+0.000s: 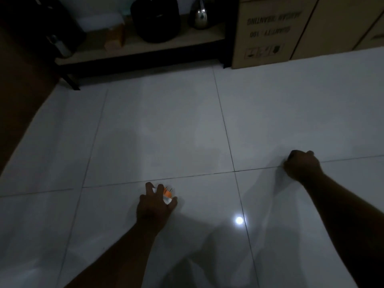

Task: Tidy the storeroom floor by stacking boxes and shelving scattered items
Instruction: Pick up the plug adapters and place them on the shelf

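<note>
Hands work low over the floor: the left hand (154,206) curls its fingers around a small white-and-orange plug (168,194) with metal prongs, resting on the glossy white tiled floor (166,132). Well apart, the right hand (302,165) is fisted on a dark item, too dim to identify. Beyond, a low wooden shelf (145,48) carries a black round pot (156,19); just beside stands a printed cardboard box (268,32).
</note>
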`<state>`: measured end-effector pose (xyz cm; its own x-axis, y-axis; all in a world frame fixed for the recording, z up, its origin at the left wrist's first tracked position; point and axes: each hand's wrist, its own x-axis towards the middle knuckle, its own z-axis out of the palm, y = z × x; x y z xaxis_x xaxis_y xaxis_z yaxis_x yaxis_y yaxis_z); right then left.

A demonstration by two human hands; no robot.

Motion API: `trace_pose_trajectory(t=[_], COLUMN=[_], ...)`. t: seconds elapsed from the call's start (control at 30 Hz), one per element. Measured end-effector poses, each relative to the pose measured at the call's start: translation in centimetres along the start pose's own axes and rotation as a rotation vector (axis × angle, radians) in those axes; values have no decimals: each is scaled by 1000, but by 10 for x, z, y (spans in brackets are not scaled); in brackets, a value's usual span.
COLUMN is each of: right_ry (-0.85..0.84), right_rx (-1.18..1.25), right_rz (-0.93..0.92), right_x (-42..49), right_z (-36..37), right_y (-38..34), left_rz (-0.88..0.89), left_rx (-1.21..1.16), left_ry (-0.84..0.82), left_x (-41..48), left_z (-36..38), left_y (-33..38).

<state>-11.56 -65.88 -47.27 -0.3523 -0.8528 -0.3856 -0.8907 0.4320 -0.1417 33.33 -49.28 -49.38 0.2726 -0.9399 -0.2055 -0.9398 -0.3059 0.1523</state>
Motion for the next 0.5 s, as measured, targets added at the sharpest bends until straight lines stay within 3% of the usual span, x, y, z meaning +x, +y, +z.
trace_pose_trajectory(t=[0.17,0.27,0.4,0.5], right_ry=[-52,-38,-9,23], right_rx=[124,360,579,733], right_rz=[-111,-150,-116,-44], right_x=[-26,-31,-54,-99], right_z=[7,-4,-44,-89], right_y=[-27,-49,-95,-138], left_rz=[-41,-30,-39,28], left_rx=[-62,-204,-419,-571], left_ry=[-42,-13,-23,73], left_x=[-4,12,58,62], left_z=[5,-13,-78,-155], left_y=[16,32,65,84])
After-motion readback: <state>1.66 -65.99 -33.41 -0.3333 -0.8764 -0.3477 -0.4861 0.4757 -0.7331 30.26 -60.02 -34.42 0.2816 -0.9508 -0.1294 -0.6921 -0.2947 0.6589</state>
